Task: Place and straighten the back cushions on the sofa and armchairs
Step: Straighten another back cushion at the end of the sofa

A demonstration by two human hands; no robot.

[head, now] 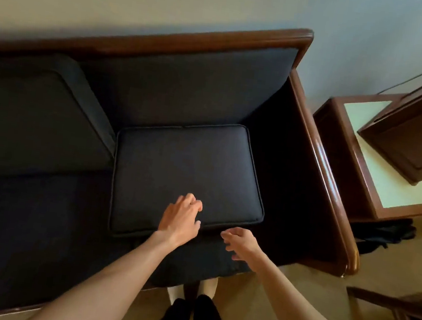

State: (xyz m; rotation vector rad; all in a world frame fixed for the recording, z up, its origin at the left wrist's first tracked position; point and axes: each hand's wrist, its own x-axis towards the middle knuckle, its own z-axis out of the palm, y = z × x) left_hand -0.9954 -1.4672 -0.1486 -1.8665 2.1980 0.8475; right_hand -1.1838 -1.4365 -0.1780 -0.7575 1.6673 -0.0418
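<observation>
Dark fabric sofa [36, 231] with wooden frame. One back cushion [31, 121] leans in place at 9 o'clock. A second cushion [187, 173] lies flat on the right seat, centre, not yet stood up. Left hand [180, 218] rests on its near edge, grip loose; right hand [241, 243] hovers at 5 o'clock, fingers apart. Armchairs unseen.

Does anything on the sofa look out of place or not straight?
Yes. The piped cushion lies flat on the right seat, not upright against the backrest like the back cushion at left. The left hand rests on its front edge.
</observation>
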